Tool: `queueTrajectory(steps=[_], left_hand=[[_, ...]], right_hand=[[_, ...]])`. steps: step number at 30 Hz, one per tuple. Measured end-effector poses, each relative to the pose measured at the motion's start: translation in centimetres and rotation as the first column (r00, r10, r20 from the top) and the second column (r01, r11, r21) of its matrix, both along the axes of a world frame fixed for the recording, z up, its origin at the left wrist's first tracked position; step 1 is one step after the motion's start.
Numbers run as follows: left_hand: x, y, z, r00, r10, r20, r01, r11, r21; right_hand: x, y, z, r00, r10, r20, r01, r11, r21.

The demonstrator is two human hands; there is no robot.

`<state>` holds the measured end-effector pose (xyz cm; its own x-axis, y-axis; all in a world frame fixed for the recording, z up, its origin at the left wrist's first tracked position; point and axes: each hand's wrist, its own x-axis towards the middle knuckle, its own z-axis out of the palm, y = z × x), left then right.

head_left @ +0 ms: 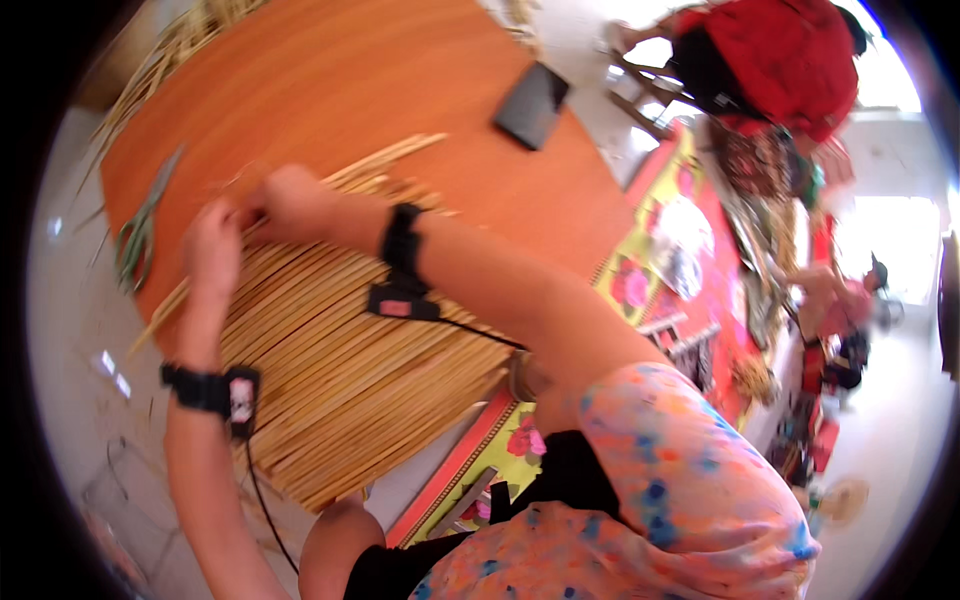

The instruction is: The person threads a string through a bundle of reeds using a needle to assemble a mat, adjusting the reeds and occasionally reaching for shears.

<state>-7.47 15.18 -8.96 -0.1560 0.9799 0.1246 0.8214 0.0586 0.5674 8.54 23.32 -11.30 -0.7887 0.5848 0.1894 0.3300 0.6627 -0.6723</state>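
Many thin yellow-brown reed stalks (330, 370) lie side by side as a flat mat, from the round table toward my lap. At the mat's far left edge my left hand (213, 245) and my right hand (292, 203) meet, fingers pinched together. What they pinch is hidden and blurred; a fine pale strand seems to show just beyond the fingers. My right forearm reaches across the mat. Left of my hands, green-handled scissors (138, 240) rest at the table's edge.
A black flat device (532, 105) lies on the orange wooden table (400, 70). Loose stalks (180, 55) stick out at the far left. A person in red (775, 65) sits at the far right, near a floral cloth (640, 280). Another person (840, 305) is farther back.
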Motion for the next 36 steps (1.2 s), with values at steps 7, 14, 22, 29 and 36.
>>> queueTrajectory(steps=[7, 14, 22, 29, 36], left_hand=[[0.0, -0.3, -0.5, 0.992, -0.001, -0.126, 0.017, 0.992, 0.126], [0.7, -1.6, 0.8, 0.992, -0.055, -0.111, 0.074, 0.983, 0.171], [-1.5, -0.6, 1.9, 0.931, -0.034, 0.363, 0.104, 0.979, -0.175], [-1.5, -1.2, 2.7, 0.974, -0.228, -0.013, 0.225, 0.969, -0.097], [0.0, -1.8, 1.6, 0.978, -0.168, -0.122, 0.168, 0.986, -0.008]], right_hand=[[0.8, -0.6, 1.2, 1.0, -0.019, -0.021, 0.016, 0.993, -0.121], [1.4, -1.2, 1.7, 0.998, -0.065, -0.012, 0.059, 0.956, -0.287], [1.8, -1.0, 2.1, 0.999, -0.036, 0.003, 0.035, 0.965, -0.26], [1.9, -1.4, 1.9, 0.997, -0.003, -0.078, -0.009, 0.988, -0.155], [2.2, -2.1, 1.3, 0.98, 0.015, -0.197, 0.019, 0.985, 0.169]])
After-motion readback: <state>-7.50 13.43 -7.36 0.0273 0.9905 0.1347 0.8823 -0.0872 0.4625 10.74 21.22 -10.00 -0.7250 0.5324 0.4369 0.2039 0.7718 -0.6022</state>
